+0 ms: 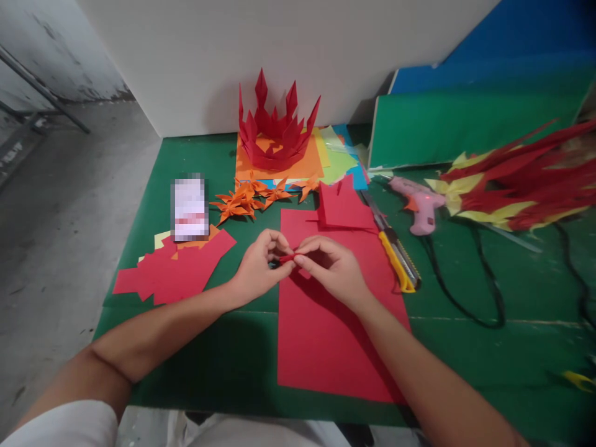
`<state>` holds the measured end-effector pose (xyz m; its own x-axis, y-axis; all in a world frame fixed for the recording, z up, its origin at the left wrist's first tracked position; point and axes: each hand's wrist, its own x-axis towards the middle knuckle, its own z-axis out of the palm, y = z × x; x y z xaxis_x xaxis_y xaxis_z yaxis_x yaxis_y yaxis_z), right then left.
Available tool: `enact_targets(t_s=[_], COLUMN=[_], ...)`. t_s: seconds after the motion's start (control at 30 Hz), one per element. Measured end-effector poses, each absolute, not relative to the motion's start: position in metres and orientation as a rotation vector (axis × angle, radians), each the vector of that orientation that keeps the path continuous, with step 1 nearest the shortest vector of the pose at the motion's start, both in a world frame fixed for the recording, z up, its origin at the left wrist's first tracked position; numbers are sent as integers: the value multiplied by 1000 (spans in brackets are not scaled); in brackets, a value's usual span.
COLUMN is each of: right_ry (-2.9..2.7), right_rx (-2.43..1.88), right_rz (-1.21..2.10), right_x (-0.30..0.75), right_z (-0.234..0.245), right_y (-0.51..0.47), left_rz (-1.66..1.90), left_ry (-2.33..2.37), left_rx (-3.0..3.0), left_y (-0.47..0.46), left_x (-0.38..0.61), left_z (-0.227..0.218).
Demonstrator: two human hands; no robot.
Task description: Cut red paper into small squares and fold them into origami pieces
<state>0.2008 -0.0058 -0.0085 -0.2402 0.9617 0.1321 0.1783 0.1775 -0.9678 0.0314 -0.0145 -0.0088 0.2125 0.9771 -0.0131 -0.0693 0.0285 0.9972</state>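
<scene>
My left hand (261,266) and my right hand (331,268) meet over the green mat, both pinching a small folded piece of red paper (287,257) between thumbs and fingertips. Beneath them lies a large red paper sheet (326,335). A folded red paper piece (343,208) rests at the sheet's far end. Several orange folded paper shapes (246,200) lie just beyond my hands.
A red spiky paper crown (274,133) stands on coloured sheets at the back. Red paper scraps (179,270) and a phone (189,208) lie left. A yellow utility knife (395,257), a pink glue gun (419,208) with black cord, and red-yellow paper spikes (516,183) lie right.
</scene>
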Motion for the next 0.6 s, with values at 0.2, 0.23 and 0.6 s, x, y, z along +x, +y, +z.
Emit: enact_targets(t_s=[0.2,0.23,0.6], right_ry=[-1583,-1582,-1571], right_rx=[-1051,-1051,-1222], right_rz=[1196,1205,1131], right_x=[202,202,200], right_z=[-3,-2,-3], right_y=[-4,-4,-6], left_rz=[1031,1028,1051], left_ry=[1012,1011,1019], left_rx=[1316,1314,1023], left_y=[-17,-17,-12], left_x=[30,31,33], left_z=[-4,-3,-6])
